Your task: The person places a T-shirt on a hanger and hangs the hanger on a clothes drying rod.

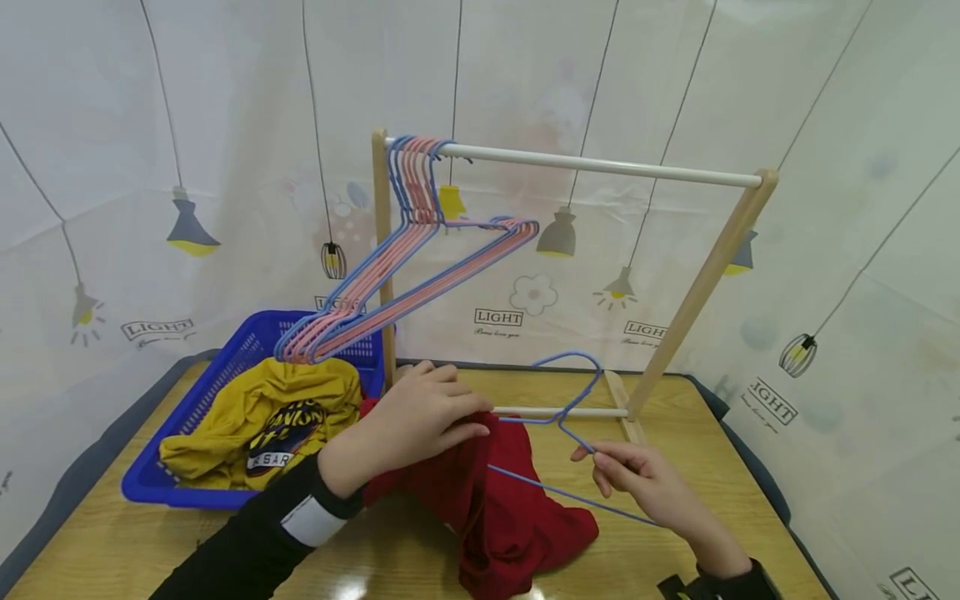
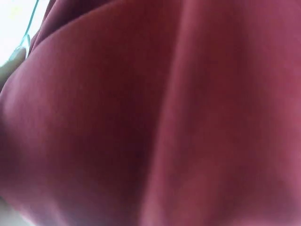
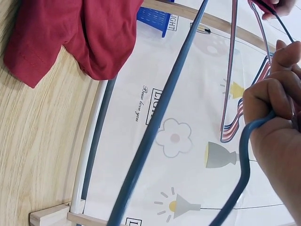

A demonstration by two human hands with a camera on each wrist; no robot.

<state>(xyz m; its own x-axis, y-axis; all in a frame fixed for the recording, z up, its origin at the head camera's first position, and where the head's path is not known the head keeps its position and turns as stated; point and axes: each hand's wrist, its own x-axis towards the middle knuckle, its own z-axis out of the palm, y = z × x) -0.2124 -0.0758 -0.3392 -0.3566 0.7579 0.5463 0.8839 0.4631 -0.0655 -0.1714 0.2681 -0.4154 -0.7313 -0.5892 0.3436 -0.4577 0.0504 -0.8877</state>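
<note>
My right hand [image 1: 652,487] pinches the blue hanger [image 1: 570,400] at its neck; its long arm runs leftward into the red garment [image 1: 495,492] on the table, gripped by my left hand [image 1: 420,417].

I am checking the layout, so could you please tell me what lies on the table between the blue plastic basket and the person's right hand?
In the head view, the crumpled red cloth garment lies between the blue plastic basket and the right hand, with the left hand on it.
</note>
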